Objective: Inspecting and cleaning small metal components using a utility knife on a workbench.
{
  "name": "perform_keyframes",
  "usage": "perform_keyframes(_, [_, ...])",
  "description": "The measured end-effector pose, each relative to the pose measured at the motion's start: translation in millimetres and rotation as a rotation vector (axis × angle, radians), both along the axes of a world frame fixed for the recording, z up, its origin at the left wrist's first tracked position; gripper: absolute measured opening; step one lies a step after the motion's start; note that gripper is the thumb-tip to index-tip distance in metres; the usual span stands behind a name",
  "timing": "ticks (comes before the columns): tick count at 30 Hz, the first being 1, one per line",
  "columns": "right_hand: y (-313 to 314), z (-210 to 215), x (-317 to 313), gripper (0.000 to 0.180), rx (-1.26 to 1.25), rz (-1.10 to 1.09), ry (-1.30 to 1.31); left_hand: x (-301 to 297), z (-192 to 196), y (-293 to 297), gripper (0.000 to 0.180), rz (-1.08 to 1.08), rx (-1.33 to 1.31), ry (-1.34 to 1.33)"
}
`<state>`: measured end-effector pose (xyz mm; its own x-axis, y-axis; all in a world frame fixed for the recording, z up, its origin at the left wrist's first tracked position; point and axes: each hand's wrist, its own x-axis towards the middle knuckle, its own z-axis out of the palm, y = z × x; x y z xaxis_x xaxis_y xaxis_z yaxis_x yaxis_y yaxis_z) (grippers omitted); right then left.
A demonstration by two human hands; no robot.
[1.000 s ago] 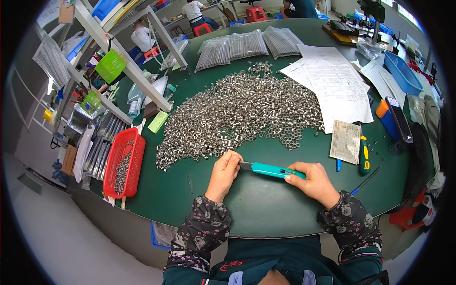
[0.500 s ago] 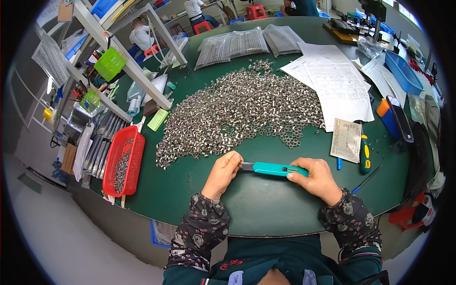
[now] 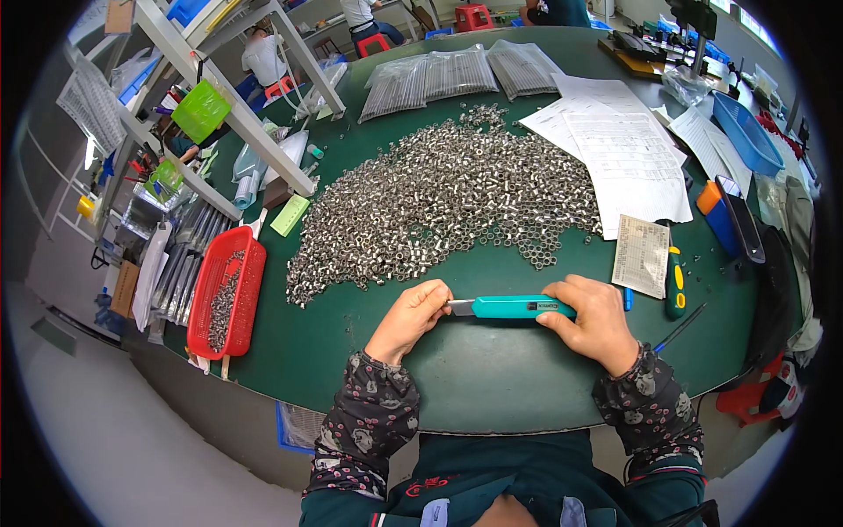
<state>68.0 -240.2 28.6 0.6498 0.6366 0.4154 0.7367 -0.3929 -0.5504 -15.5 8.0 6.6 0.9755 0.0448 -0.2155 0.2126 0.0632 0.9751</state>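
Crosswise in front of me is a teal utility knife [image 3: 514, 306] with its blade [image 3: 461, 307] out to the left. My right hand [image 3: 597, 323] is closed round the handle, thumb along its near side. The fingertips of my left hand [image 3: 411, 318] are pinched together at the blade's tip; whether they grip the blade or a small part is hidden. Beyond both hands a wide heap of small metal rings [image 3: 439, 202] spreads over the green table [image 3: 492, 386].
A red basket [image 3: 250, 294] with more metal pieces stands at the left. To the right are papers [image 3: 628, 162], a printed card [image 3: 641, 255], a screwdriver [image 3: 674, 285] and a pen [image 3: 680, 328]. Bagged rods [image 3: 457, 75] lie at the far side; a metal rack [image 3: 263, 132] rises at left.
The knife and my right hand have shifted slightly right, and the knife lies more level. My left hand remains pinched at the blade's tip.
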Motion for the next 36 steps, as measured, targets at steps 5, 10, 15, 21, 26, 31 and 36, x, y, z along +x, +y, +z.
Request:
perform_keyframes(5, [0,4,2,0.020,0.002,0.016,-0.152,1,0,2,0.026,-0.050,0.024,0.030])
perform_keyframes(10, [-1,8,6,0.020,-0.012,0.066,-0.289,1,-2,2,0.023,-0.009,-0.147,0.020])
perform_keyframes(15, [-2,-4,7,0.024,0.113,0.074,0.076,3,-2,-2,0.015,0.094,-0.298,-0.046])
perform_keyframes(21, [1,-7,1,0.028,0.046,0.026,0.270,6,-4,-3,0.007,0.189,-0.479,-0.167])
perform_keyframes(26, [3,-6,0,0.028,0.015,0.055,0.416,7,-9,-1,0.011,0.181,-0.422,-0.165])
perform_keyframes(31, [5,-11,1,0.028,0.042,0.084,0.432,7,-10,-1,0.013,0.168,-0.471,-0.180])
perform_keyframes(36, [5,-11,0,0.029,0.044,0.096,0.450,8,-5,-6,0.011,0.213,-0.525,-0.176])
